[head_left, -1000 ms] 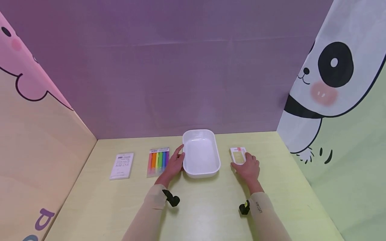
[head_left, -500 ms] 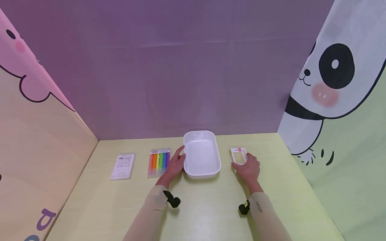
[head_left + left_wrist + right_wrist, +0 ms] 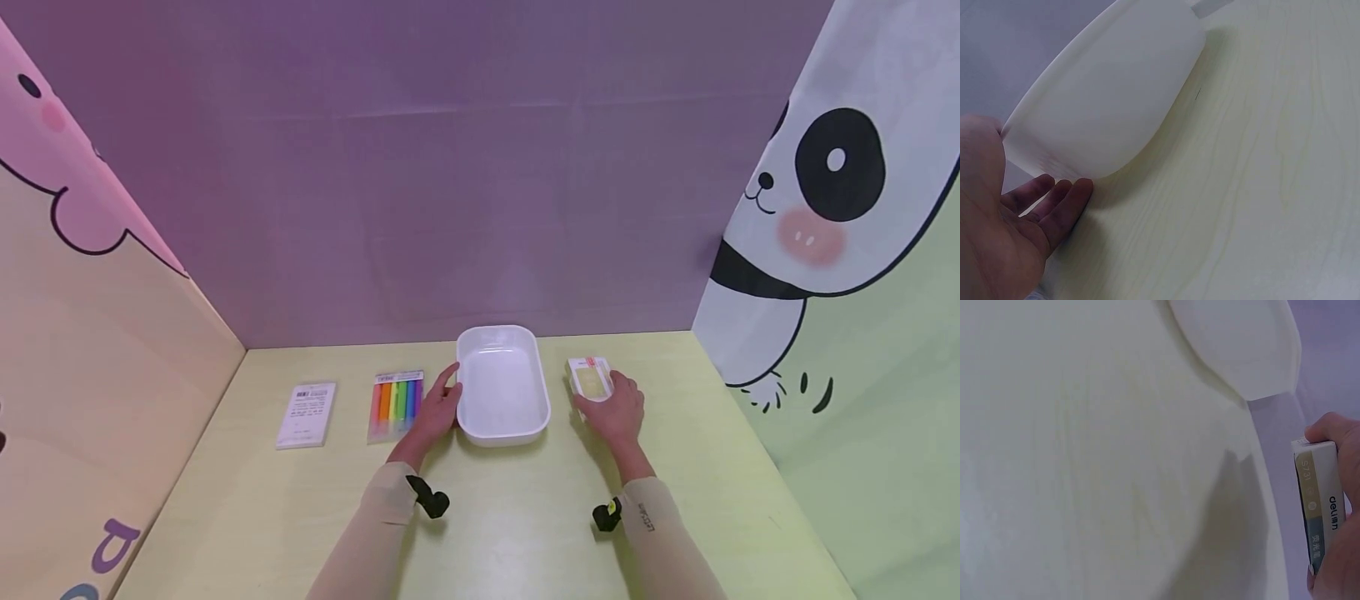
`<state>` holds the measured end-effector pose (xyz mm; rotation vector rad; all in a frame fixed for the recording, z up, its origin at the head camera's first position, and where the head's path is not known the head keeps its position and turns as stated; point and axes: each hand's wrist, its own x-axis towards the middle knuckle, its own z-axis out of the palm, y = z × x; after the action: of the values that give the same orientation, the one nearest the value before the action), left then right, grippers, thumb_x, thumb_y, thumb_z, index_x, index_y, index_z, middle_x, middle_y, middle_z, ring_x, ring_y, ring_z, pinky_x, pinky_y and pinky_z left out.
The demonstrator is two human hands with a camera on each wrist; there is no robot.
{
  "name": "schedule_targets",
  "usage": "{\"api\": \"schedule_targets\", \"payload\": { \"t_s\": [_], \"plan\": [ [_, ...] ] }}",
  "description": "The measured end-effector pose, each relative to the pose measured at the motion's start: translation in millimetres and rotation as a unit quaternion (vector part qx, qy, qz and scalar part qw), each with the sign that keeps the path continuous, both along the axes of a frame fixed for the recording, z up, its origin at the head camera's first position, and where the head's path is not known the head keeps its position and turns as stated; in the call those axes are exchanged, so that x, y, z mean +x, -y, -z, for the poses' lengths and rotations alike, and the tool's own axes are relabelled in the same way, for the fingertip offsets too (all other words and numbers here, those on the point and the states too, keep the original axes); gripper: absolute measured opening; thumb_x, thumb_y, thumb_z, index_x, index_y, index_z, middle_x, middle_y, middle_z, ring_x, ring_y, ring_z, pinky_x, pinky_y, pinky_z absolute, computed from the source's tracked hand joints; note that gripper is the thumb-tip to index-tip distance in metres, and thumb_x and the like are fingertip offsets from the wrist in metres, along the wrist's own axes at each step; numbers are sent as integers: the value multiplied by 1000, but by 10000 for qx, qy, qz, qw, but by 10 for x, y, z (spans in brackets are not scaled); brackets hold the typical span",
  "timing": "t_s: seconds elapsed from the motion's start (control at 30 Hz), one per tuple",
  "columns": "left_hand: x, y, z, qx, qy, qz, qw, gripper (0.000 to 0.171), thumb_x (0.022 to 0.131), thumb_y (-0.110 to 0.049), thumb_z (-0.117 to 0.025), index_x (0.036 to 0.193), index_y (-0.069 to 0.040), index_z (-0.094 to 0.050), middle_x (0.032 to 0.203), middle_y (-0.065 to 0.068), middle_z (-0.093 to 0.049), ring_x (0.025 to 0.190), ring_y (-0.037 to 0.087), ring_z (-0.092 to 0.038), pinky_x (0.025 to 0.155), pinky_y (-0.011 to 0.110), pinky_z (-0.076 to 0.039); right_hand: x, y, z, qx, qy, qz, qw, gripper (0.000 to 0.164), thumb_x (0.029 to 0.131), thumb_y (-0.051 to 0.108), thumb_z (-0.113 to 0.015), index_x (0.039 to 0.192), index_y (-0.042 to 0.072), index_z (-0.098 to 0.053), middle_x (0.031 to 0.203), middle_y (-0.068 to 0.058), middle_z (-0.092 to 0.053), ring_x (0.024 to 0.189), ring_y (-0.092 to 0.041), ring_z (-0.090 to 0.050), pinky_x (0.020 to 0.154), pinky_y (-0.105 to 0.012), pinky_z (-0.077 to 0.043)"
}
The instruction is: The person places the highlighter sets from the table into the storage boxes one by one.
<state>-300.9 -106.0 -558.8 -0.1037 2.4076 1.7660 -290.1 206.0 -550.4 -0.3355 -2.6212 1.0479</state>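
Observation:
A white plastic tray (image 3: 504, 392) stands at the middle of the table's back part. My left hand (image 3: 435, 408) holds its left side; in the left wrist view the thumb is at the rim and several fingertips (image 3: 1082, 187) meet the wall near the base. In my right hand (image 3: 617, 410) is a small box of highlighters (image 3: 592, 379), to the right of the tray. The thumb and fingers grip it by opposite sides. The right wrist view shows printing on the highlighter box (image 3: 1319, 506), partly covered by the hand.
Left of the tray lies a clear pack of rainbow-coloured pens (image 3: 396, 408). Farther left is a flat white pack with printed text (image 3: 306, 415). A purple backdrop (image 3: 480, 208) rises behind the pale wooden table (image 3: 517, 533), with printed panels on both sides.
My right hand and the highlighter box have moved slightly away from me and to the left, and the box has turned a little. The left hand and tray stay put.

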Motion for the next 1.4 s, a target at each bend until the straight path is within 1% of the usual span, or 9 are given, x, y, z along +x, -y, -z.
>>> {"api": "schedule_targets", "payload": {
  "t_s": [0.17,0.4,0.57,0.7,0.93,1.17,1.3,1.4],
  "plan": [
    [5,6,6,-6,-25,0,10000,49,104,-37,-42,151,-38,-30,124,13,-54,97,28,-58,78,36,-53,-21,55,-137,17,-119,-55,9999,83,66,38,-79,133,-1,-48,121,-21,-52,108,-38,-43,87,-49,-39],
    [5,-2,12,7,-47,-49,10000,48,104,-36,-44,150,-38,-32,119,13,-55,94,28,-59,76,36,-54,-18,153,-328,-17,-374,-165,9992,82,65,38,-81,131,-2,-51,121,-22,-53,109,-41,-45,88,-50,-40],
    [1,3,12,60,-131,-50,9999,49,104,-34,-44,151,-35,-33,120,14,-55,91,27,-60,74,36,-54,-10,269,-440,-60,-437,-241,9987,81,66,38,-80,131,-1,-52,120,-21,-53,109,-39,-45,88,-49,-40],
    [-6,9,32,148,-110,-70,9998,48,103,-36,-45,150,-37,-34,119,14,-55,89,27,-60,72,34,-55,-14,372,-526,-92,-530,-342,9980,81,66,39,-81,131,0,-53,119,-19,-53,108,-37,-44,88,-48,-41],
    [-10,10,38,126,-96,-69,9999,48,103,-39,-46,150,-40,-34,118,13,-56,89,27,-60,73,34,-54,-17,537,-644,-119,-740,-514,9959,78,66,40,-82,128,2,-55,119,-17,-54,109,-37,-44,87,-47,-40],
    [-6,19,39,256,-96,-72,9996,49,102,-40,-46,149,-41,-34,117,12,-55,88,27,-60,72,33,-54,-28,734,-748,-92,-779,-546,9954,76,68,40,-81,129,4,-55,121,-17,-52,108,-35,-45,85,-47,-42],
    [10,20,35,283,-134,-114,9994,47,103,-37,-46,149,-39,-36,117,13,-56,88,27,-60,73,35,-54,-21,858,-801,-145,-751,-584,9954,76,68,41,-81,130,5,-55,120,-17,-52,106,-35,-45,83,-47,-42],
    [12,16,41,226,-285,-91,9993,47,103,-34,-46,149,-35,-37,116,13,-58,89,26,-61,74,36,-54,-25,936,-831,-82,-734,-642,9952,76,68,41,-80,130,6,-55,119,-15,-52,105,-34,-45,82,-45,-42]
  ]
}}
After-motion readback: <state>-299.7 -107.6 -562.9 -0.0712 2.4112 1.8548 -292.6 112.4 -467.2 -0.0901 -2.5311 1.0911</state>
